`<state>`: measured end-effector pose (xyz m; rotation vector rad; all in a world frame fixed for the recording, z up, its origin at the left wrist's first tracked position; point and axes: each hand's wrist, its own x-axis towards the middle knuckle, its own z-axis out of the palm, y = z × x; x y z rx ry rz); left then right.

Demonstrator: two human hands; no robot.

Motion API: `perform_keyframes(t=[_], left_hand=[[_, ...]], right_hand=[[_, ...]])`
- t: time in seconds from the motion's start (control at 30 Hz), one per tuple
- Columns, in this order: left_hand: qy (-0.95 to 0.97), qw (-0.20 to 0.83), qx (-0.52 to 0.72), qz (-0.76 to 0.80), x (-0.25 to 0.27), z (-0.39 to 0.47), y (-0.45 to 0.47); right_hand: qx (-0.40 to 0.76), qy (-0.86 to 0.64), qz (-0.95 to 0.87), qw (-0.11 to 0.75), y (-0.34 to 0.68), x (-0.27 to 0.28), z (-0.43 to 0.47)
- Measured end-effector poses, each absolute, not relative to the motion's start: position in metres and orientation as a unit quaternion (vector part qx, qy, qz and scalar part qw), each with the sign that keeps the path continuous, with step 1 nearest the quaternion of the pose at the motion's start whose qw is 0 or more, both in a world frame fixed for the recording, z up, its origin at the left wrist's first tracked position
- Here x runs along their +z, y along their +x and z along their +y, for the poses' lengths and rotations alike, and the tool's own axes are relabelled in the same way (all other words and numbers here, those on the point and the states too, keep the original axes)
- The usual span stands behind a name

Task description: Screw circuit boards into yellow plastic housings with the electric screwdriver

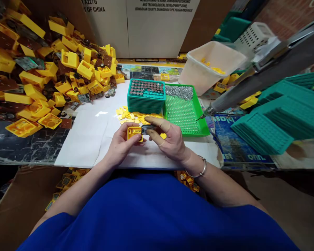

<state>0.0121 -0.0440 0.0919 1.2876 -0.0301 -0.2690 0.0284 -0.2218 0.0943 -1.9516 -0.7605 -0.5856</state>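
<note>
My left hand (122,141) grips a small yellow plastic housing (133,132), its open side facing up. Close against the housing's right edge, my right hand (170,137) pinches a dark circuit board (147,129) between thumb and fingers; finger cots cover some of those fingertips. Whether the board is wired to the housing I cannot tell. Just beyond my hands, flat yellow plastic pieces (124,115) lie scattered on the white sheet. Behind them stands a stack of teal trays (146,104), the top one holding rows of small round parts (143,86).
Yellow housings with boards (75,66) are heaped at the left. A green perforated tray (184,118) holds silvery screws (179,92). An electric screwdriver (211,108) reaches in from the right. Also there are a whitish bin (199,71) and stacked teal trays (261,134).
</note>
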Motion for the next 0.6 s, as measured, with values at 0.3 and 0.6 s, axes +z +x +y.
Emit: perform_keyframes(t=[0.3, 0.6], left_hand=[[0.485, 0.855, -0.184, 0.015, 0.095, -0.036, 0.011], [0.482, 0.845, -0.232, -0.013, 0.097, -0.024, 0.008]], right_hand=[[-0.295, -0.769, -0.378, 0.424, 0.011, 0.085, -0.208], [-0.363, -0.767, -0.431, 0.308, 0.009, 0.085, -0.211]])
